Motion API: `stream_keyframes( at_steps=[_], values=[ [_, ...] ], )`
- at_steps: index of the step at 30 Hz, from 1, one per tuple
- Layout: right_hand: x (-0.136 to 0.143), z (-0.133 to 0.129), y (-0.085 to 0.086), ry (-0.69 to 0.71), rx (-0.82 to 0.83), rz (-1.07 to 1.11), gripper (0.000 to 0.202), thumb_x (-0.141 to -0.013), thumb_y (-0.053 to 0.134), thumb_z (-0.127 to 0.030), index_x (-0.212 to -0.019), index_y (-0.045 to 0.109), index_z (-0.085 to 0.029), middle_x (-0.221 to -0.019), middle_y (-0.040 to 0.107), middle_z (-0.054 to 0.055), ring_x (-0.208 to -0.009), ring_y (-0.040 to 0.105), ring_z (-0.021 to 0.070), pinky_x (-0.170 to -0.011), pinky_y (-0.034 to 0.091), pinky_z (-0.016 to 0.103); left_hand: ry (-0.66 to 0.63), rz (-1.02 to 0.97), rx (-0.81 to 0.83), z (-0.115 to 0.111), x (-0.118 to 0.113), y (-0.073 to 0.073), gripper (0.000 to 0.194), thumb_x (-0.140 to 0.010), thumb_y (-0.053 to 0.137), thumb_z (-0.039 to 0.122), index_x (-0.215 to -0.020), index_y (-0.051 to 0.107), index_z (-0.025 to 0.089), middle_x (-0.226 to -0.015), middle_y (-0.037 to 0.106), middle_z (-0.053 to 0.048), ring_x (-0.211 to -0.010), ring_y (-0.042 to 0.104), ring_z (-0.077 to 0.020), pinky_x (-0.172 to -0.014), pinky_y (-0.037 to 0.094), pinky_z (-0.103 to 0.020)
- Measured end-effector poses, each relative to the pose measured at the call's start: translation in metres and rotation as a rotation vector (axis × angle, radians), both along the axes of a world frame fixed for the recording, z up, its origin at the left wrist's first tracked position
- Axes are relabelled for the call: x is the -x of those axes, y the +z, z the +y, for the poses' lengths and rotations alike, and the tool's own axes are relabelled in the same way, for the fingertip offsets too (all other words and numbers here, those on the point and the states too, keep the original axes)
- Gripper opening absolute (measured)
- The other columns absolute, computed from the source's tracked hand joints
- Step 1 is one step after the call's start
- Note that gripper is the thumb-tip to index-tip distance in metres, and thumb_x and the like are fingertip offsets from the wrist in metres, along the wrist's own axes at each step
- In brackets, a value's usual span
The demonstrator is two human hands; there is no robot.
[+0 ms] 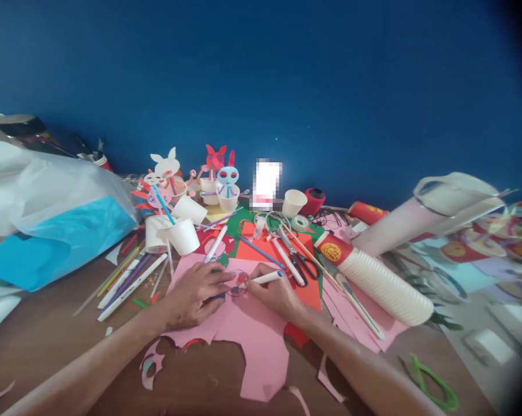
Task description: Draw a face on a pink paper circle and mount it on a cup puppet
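Note:
In my right hand (pixel 272 289) is a white marker pen (pixel 264 278), gripped between thumb and fingers. Its tip meets a small round pink paper face (pixel 237 290) that bears drawn eyes with lashes and a red spot. My left hand (pixel 199 293) lies on the left of that face, its fingers stretched out and pressing down. Beneath both hands spreads a large cut sheet of pink paper (pixel 261 352). Another white marker (pixel 216 242) lies just beyond my left fingers, and one more (pixel 288 261) rests beyond my right hand, beside black-handled scissors (pixel 306 266).
Paper cups (pixel 182 236) with paper animal figures (pixel 228 175) stand at the back left. A stack of paper cups (pixel 386 283) lies on the right, near a cutter (pixel 360 306). Green scissors (pixel 434 384) sit front right. A plastic bag (pixel 57 190) fills the left side.

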State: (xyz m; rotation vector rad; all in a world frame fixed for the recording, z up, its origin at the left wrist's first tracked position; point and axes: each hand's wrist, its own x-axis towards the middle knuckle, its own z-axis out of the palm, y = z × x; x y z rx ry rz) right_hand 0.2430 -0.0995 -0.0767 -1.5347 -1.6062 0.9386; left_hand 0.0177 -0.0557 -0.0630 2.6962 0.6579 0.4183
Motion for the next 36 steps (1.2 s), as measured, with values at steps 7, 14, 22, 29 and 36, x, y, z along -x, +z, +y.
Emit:
stream_keyframes(
  at_steps=[7, 14, 22, 29, 36],
  values=[
    [-0.0013, 0.0000, -0.0053, 0.004, -0.020, 0.017, 0.016, -0.078, 0.062, -0.025, -0.064, 0.056, -0.020, -0.056, 0.059, -0.004, -0.051, 0.050, 0.0107, -0.047, 0.033, 0.021, 0.002, -0.002, 0.009, -0.0005, -0.0007, 0.0023, 0.031, -0.084, 0.053, 0.011, -0.109, 0.066, 0.024, -0.126, 0.061, -0.005, -0.118, 0.045, -0.0262, -0.097, 0.040, -0.045],
    [-0.0011, -0.0005, -0.0019, 0.008, 0.000, 0.044, 0.015, -0.078, 0.061, -0.024, -0.064, 0.055, -0.020, -0.057, 0.058, -0.004, -0.051, 0.048, 0.0107, -0.047, 0.033, 0.021, 0.010, 0.014, 0.006, -0.0009, -0.0010, 0.0017, 0.031, -0.084, 0.053, 0.011, -0.109, 0.066, 0.023, -0.127, 0.061, -0.005, -0.118, 0.045, -0.0261, -0.097, 0.040, -0.044],
    [-0.0016, 0.0004, -0.0023, 0.016, 0.022, 0.076, 0.013, -0.078, 0.060, -0.024, -0.066, 0.058, -0.019, -0.059, 0.061, -0.002, -0.052, 0.049, 0.0110, -0.047, 0.034, 0.021, 0.002, 0.031, 0.011, -0.0007, -0.0006, 0.0009, 0.032, -0.085, 0.052, 0.011, -0.112, 0.064, 0.023, -0.129, 0.059, -0.004, -0.119, 0.042, -0.0262, -0.098, 0.038, -0.045],
    [0.0002, -0.0003, -0.0041, 0.025, 0.012, 0.008, 0.011, -0.076, 0.061, -0.022, -0.066, 0.058, -0.019, -0.058, 0.060, -0.003, -0.052, 0.051, 0.0105, -0.048, 0.035, 0.020, -0.002, 0.009, -0.022, -0.0002, -0.0002, -0.0014, 0.030, -0.084, 0.053, 0.012, -0.109, 0.065, 0.022, -0.127, 0.061, -0.005, -0.118, 0.045, -0.0257, -0.097, 0.039, -0.044],
    [0.0005, -0.0011, -0.0049, 0.008, 0.013, -0.040, 0.012, -0.077, 0.060, -0.024, -0.067, 0.056, -0.020, -0.055, 0.057, -0.005, -0.050, 0.050, 0.0099, -0.046, 0.032, 0.020, -0.005, 0.020, -0.032, -0.0002, 0.0000, -0.0021, 0.030, -0.085, 0.053, 0.012, -0.110, 0.065, 0.023, -0.128, 0.060, -0.004, -0.118, 0.044, -0.0259, -0.097, 0.039, -0.045]
  ],
)
